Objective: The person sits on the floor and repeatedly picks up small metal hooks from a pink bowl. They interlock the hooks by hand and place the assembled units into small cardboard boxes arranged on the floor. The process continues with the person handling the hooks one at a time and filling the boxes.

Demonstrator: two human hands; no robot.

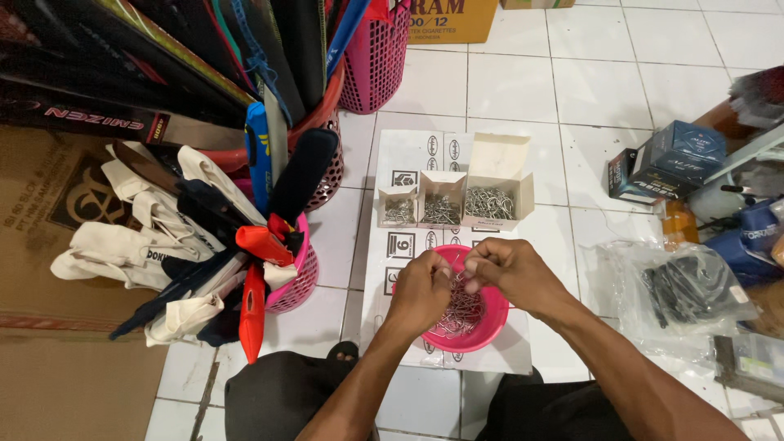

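Both the left hand (422,287) and the right hand (500,266) pinch metal hooks (459,309) above the pink bowl (490,327); three small boxes (454,202) already contain hooks, while many remain unsorted.

pink bowl (490,327) partly hidden, fingers' (457,273) grip perhaps unclear

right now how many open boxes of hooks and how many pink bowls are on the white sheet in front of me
open boxes of metal hooks: 3, small, middle, large
pink bowl: 1, under the left hand and right hand, which pinch hooks over it
total: 4
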